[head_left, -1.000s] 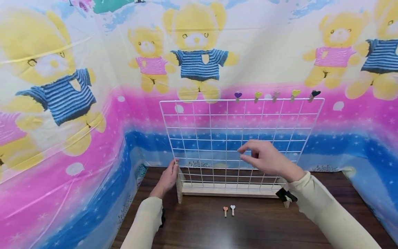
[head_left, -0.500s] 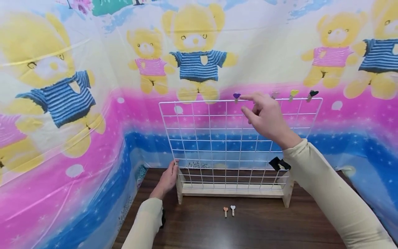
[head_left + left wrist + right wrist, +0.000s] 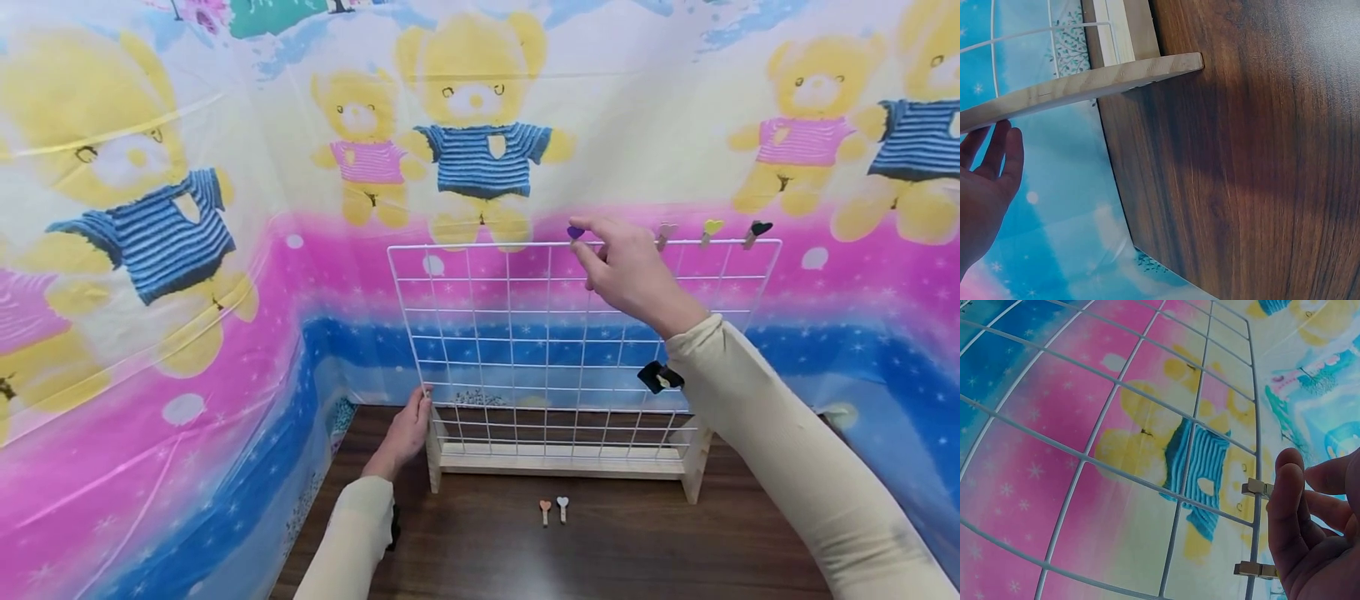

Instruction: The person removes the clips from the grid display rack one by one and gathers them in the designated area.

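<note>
The right hand [image 3: 630,267] is higher than a second ago, up from mid-grid to the top wire. A brown table [image 3: 600,537] bears the upright white wire grid [image 3: 547,340] in its wooden stand [image 3: 562,467]. The left hand [image 3: 407,429] rests extended fingers against the stand's left side. Right thumb and forefinger seem to pinch the purple heart clip [image 3: 575,233] on the top wire, partly hidden. Farther right sits a dark heart clip [image 3: 760,229]; nearer, on the table, lies an orange heart clip [image 3: 545,507].
</note>
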A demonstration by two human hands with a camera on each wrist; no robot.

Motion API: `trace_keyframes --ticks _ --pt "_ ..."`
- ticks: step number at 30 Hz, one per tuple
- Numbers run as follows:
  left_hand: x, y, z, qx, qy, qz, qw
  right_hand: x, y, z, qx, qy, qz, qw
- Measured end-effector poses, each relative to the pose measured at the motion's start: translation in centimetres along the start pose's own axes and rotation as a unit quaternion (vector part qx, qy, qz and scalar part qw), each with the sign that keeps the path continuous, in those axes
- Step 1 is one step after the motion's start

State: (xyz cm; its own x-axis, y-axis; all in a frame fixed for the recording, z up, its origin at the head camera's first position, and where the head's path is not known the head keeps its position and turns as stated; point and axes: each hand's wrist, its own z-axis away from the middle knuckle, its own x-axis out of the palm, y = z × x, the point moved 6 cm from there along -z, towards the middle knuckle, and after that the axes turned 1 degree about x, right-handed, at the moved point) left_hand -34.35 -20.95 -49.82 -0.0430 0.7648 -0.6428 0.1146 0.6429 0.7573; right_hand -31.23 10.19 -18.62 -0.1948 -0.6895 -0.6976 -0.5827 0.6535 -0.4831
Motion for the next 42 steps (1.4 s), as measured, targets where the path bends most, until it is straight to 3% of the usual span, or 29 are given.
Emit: trace_keyframes --ticks 18,29,37,42 --pt "0.2 -0.2 -0.2 -0.003 -0.005 0.000 1.0000 0.4 0.4 -1.4 0.061 0.007 -0.003 0.998" --pt "0.1 -0.2 -0.1 -0.003 -0.007 0.003 1.0000 0.3 -0.1 -1.3 -0.019 0.064 0.003 0.998" --pt "0.2 -0.3 0.0 0.001 -0.005 -0.004 1.0000 -0.1 -1.0 -1.1 -0.038 0.117 -0.014 0.992" --pt "0.1 -0.1 -0.1 -0.001 -0.006 -0.003 1.0000 -0.3 -1.8 0.0 -0.057 0.120 -0.043 0.990"
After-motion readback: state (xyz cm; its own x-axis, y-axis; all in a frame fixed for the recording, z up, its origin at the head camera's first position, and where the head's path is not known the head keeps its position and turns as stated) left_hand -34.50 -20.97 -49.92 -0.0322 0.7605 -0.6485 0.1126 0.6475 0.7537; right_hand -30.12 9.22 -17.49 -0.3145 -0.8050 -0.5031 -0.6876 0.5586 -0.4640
